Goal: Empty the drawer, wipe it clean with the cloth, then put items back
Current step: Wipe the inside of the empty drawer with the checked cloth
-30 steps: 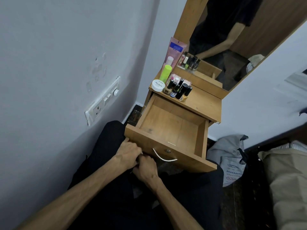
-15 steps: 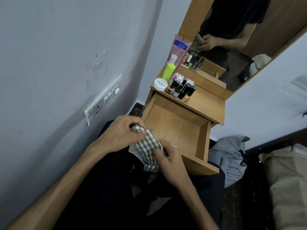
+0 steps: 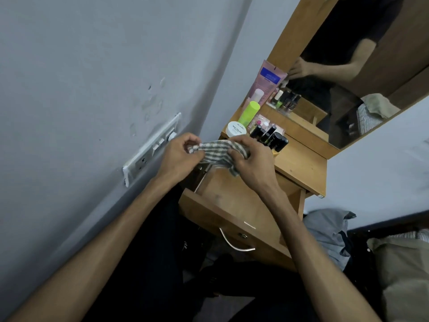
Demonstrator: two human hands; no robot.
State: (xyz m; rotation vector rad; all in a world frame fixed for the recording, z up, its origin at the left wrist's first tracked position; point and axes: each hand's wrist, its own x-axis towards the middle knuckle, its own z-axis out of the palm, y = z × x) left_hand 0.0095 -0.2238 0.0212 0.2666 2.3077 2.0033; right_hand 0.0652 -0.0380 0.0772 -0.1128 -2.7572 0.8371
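Head view: both hands (image 3: 218,159) bunch the cloth (image 3: 217,153), masking the drawer (image 3: 234,205).

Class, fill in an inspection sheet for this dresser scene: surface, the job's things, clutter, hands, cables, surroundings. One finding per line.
Surface: wooden dresser top, bare at its right end.
Job's things: drawer pulled open, nothing seen inside; checked cloth held above it.
Clutter: white jar, green bottle, pink tube and dark small bottles grouped at the top's left end.
Hands: left hand and right hand both grip the cloth.
Cables: nothing seen.
Surroundings: switch plate on the wall, mirror behind the dresser, grey bag on the floor.
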